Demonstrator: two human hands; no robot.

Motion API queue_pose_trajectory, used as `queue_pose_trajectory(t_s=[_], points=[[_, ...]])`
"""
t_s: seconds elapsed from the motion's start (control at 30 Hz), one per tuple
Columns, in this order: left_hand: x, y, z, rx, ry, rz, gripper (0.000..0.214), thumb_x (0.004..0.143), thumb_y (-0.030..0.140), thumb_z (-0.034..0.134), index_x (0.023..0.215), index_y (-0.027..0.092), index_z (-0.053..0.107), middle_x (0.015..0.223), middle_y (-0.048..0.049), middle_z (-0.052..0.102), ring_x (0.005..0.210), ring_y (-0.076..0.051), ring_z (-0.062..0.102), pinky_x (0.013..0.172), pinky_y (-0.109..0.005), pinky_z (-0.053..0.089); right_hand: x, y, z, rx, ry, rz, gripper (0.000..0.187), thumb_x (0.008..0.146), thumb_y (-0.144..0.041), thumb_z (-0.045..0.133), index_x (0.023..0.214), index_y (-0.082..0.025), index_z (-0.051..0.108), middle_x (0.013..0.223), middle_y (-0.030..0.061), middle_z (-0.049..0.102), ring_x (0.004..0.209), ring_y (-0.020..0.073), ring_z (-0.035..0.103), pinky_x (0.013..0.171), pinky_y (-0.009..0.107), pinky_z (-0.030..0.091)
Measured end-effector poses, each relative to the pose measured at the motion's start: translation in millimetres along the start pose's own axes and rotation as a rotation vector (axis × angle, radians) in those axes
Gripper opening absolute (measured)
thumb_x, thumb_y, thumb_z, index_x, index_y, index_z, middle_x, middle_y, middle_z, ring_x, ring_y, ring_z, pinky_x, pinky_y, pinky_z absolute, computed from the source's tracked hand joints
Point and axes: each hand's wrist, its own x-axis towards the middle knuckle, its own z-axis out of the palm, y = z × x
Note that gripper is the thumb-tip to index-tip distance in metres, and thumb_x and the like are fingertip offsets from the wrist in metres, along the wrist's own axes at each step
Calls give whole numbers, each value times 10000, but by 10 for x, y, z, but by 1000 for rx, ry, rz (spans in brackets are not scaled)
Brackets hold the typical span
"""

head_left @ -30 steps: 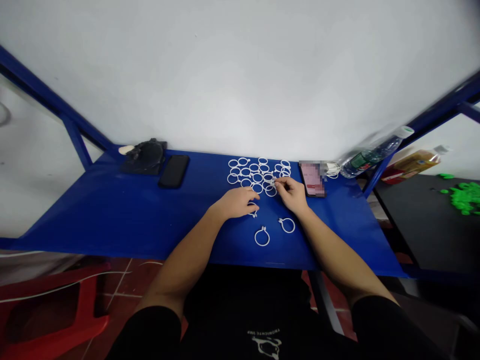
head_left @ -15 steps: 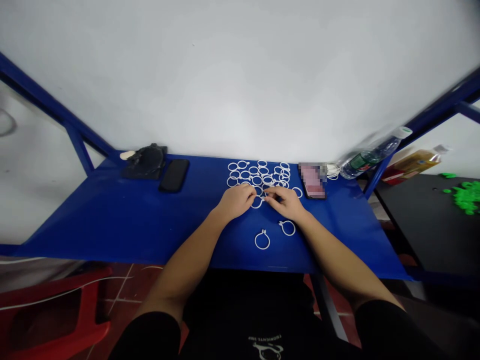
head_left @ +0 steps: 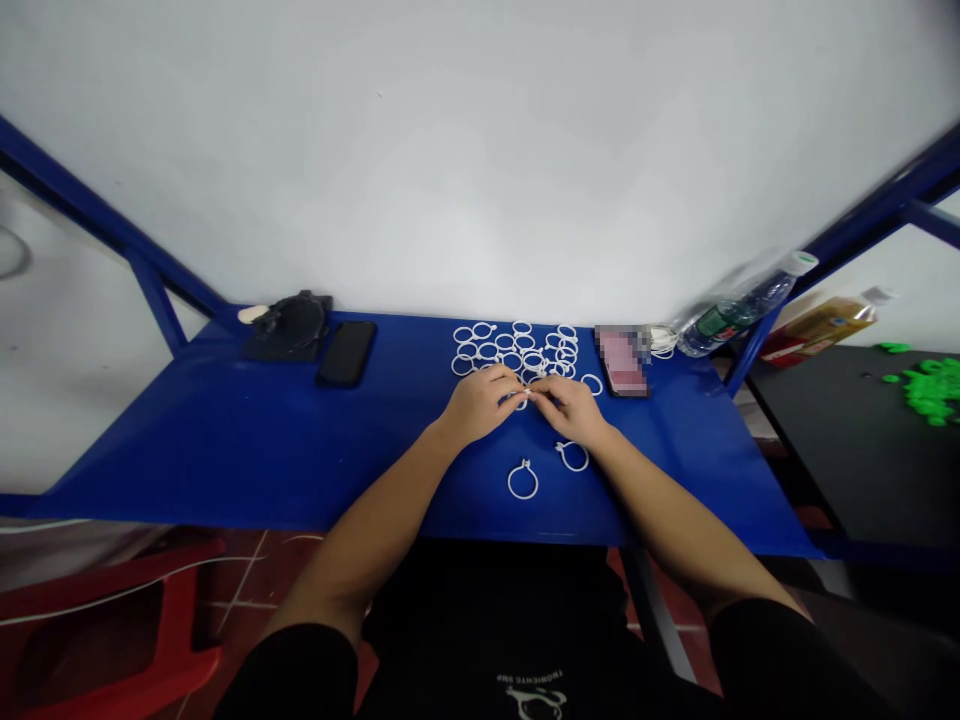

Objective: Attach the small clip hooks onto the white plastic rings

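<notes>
My left hand and my right hand meet over the blue table, fingers closed. Between their fingertips they pinch one white plastic ring, most of it hidden by the fingers. Just beyond the hands lies a loose cluster of several white rings, some overlapping, each with a small tab. Nearer to me, below the hands, a white ring and another white ring rest apart from the cluster.
A dark phone and a black bag lie on the left. To the right are a phone with a lit screen, a white cable and a leaning bottle. Green pieces sit on a black table at far right.
My left hand has moved right, closing the gap to my right hand. Fingertips of both hands now come together on the ring. The other rings stay put.
</notes>
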Motion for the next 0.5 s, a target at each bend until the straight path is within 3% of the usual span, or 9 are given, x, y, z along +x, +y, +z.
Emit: queue_pose_trajectory(t_s=[0.2, 0.33, 0.4, 0.5], points=[[5, 45, 45, -10, 72, -3, 179, 1026, 270, 595, 944, 197, 736, 988, -51, 740, 878, -158, 699, 793, -295, 559, -5, -49, -14, -21, 44, -6, 173, 1035, -295, 587, 1034, -251, 754, 928, 49, 800, 792, 192, 743, 725, 330, 592], [16, 65, -21, -77, 107, -84, 212, 1032, 331, 593, 1132, 189, 716, 1036, -60, 740, 787, -135, 676, 768, -290, 553, 0, -9, -53, -91, 269, 121, 155, 1011, -323, 632, 1080, -251, 751, 942, 57, 797, 787, 203, 737, 735, 348, 595], [9, 55, -51, -100, -2, -124, 234, 996, 388, 659, 1116, 198, 721, 977, -38, 737, 744, -134, 659, 749, -291, 542, 4, 46, -66, -80, 396, 231, 237, 994, -358, 655, 1193, -248, 719, 932, 53, 788, 734, 200, 714, 711, 357, 595], [-16, 44, -50, -121, -303, -119, 296, 876, 481, 796, 995, 216, 741, 891, -7, 726, 777, -157, 676, 754, -300, 527, 0, 119, -66, -14, 461, 301, 359, 996, -393, 637, 1320, -239, 652, 933, 48, 773, 694, 195, 693, 690, 368, 596]])
